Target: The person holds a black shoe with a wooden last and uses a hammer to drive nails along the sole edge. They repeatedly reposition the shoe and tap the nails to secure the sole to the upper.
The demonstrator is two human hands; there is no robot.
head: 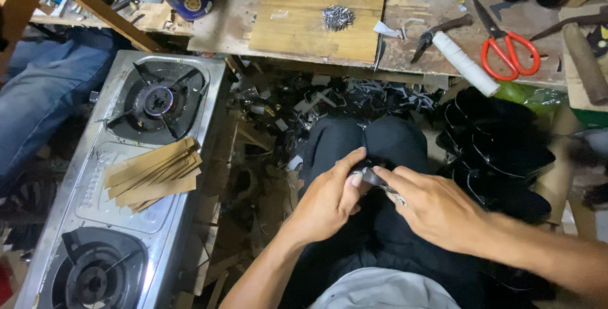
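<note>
Over the lap, left hand and right hand both pinch a small dark piece, fingers closed on it. Work looks mid-way: black shoe uppers are stacked just beside, cardboard strips lie untouched on the gas stove.

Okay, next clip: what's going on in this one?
A person sits at a cluttered workbench, both hands over their lap. The left hand and right hand together grip a small dark piece; what it is can't be told. A gas stove with tan strips sits to the left, red scissors on the bench, black shoes on the right.
</note>
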